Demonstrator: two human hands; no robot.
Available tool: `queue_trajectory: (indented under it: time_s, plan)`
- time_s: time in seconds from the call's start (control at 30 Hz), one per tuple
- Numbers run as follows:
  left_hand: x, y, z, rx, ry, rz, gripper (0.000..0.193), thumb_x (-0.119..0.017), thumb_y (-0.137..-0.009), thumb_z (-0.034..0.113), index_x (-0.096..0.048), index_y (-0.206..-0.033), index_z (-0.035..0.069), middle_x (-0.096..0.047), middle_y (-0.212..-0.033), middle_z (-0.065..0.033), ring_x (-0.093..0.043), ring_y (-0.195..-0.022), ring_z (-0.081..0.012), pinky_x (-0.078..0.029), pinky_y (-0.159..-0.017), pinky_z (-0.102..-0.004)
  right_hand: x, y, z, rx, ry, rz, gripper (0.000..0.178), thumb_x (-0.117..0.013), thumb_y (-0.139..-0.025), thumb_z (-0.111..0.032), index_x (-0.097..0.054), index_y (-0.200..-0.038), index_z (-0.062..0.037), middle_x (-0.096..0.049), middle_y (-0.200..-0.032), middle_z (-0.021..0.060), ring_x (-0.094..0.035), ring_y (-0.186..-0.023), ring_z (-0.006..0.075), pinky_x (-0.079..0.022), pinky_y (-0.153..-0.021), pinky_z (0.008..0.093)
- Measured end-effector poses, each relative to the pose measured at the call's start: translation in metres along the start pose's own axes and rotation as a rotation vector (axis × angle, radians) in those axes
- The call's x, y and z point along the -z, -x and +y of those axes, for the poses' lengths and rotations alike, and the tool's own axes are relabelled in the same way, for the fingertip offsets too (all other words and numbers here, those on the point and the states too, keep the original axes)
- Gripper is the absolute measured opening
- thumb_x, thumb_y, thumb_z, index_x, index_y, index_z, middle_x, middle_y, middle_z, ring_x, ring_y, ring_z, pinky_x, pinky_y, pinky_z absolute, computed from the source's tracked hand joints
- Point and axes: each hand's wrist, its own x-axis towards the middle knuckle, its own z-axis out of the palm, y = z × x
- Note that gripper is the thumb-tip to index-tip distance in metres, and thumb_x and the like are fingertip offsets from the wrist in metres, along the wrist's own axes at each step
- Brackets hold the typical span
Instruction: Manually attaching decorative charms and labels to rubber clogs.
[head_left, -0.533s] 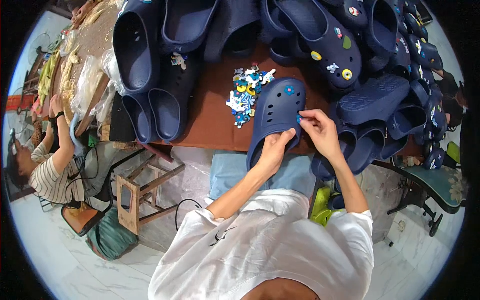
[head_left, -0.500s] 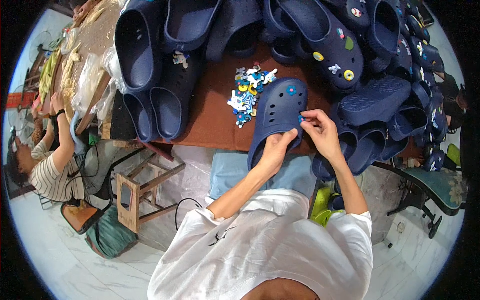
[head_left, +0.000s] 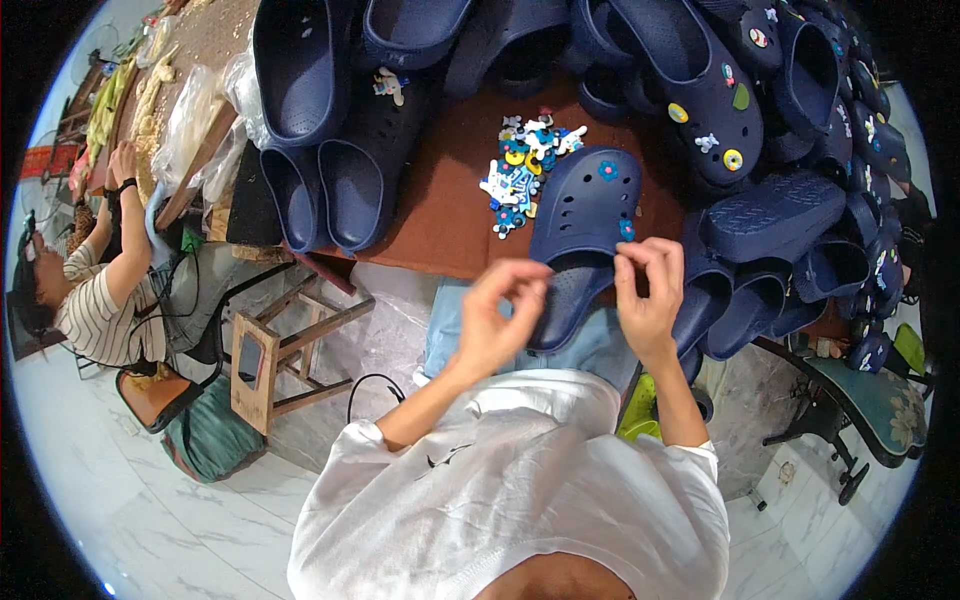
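Flanking a smooth, perforated clog (head_left: 588,222): left fingers (head_left: 513,271) parted, empty; right fingers (head_left: 656,251) near-closed, hold unclear.

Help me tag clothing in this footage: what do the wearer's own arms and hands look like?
The left hand and right hand are bare, with no glove, ring or watch visible. Loose white short sleeves end near the elbows, leaving the forearms uncovered, with no cables or markings visible.

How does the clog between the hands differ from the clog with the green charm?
The first clog carries two blue flower charms; the green-charm clog carries mixed-colour ones. The first clog's toe points up the picture; the green-charm clog's points down it. Both are navy.
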Motion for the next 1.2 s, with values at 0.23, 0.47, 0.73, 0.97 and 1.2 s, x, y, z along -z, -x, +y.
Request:
queue_trajectory:
  time_s: [0.23, 0.47, 0.73, 0.97, 1.2]
  plan:
    - [0.028, -0.050, -0.060, -0.237, -0.693, 0.198, 0.025, -0.075, -0.080, 0.009, -0.066, -0.104, 0.007, -0.063, -0.093, -0.0080, -0.063, -0.071, -0.0223, -0.051, -0.065, -0.0323, -0.010, 0.015, -0.004, 0.157, 0.099, -0.006, 0.020, -0.073, -0.077, -0.002, -0.069, -0.095, -0.0085, -0.053, -0.095, 0.0096, -0.055, -0.083, 0.0244, -0.047, -0.065, 0.0336]
    - [0.022, -0.061, -0.063, -0.168, -0.650, 0.105, 0.024, -0.072, -0.083, 0.010, -0.066, -0.105, 0.006, -0.068, -0.089, -0.0094, -0.066, -0.071, -0.0229, -0.052, -0.066, -0.0336, -0.009, 0.015, -0.001, 0.153, 0.104, 0.009, 0.020, -0.072, -0.077, 0.001, -0.069, -0.095, -0.0079, -0.053, -0.096, 0.0100, -0.055, -0.083, 0.0243, -0.049, -0.063, 0.0321]
    - [0.035, -0.052, -0.049, -0.078, -0.414, 0.196, 0.016, -0.067, -0.089, 0.009, -0.071, -0.103, 0.003, -0.070, -0.084, -0.0136, -0.069, -0.070, -0.0195, -0.052, -0.065, -0.0301, -0.008, 0.010, 0.000, 0.145, 0.021, 0.026, 0.019, -0.071, -0.076, 0.001, -0.068, -0.093, -0.0078, -0.054, -0.094, 0.0105, -0.056, -0.082, 0.0253, -0.048, -0.063, 0.0328]
    - [0.012, -0.068, -0.006, -0.237, -0.490, 0.150, 0.018, -0.066, -0.089, 0.004, -0.072, -0.106, 0.003, -0.067, -0.079, -0.0088, -0.065, -0.070, -0.0130, -0.048, -0.063, -0.0250, -0.008, -0.001, -0.009, 0.195, 0.033, 0.051, 0.020, -0.072, -0.076, 0.001, -0.068, -0.093, -0.0075, -0.056, -0.092, 0.0100, -0.057, -0.083, 0.0265, -0.050, -0.065, 0.0341]
    - [-0.003, -0.067, 0.003, 0.018, -0.130, 0.073, 0.016, -0.067, -0.090, 0.004, -0.070, -0.105, -0.001, -0.070, -0.086, -0.0044, -0.064, -0.074, -0.0088, -0.049, -0.063, -0.0221, -0.004, -0.010, -0.012, 0.182, 0.020, 0.034, 0.022, -0.072, -0.078, -0.002, -0.068, -0.099, -0.0076, -0.059, -0.094, 0.0098, -0.059, -0.087, 0.0280, -0.050, -0.067, 0.0342]
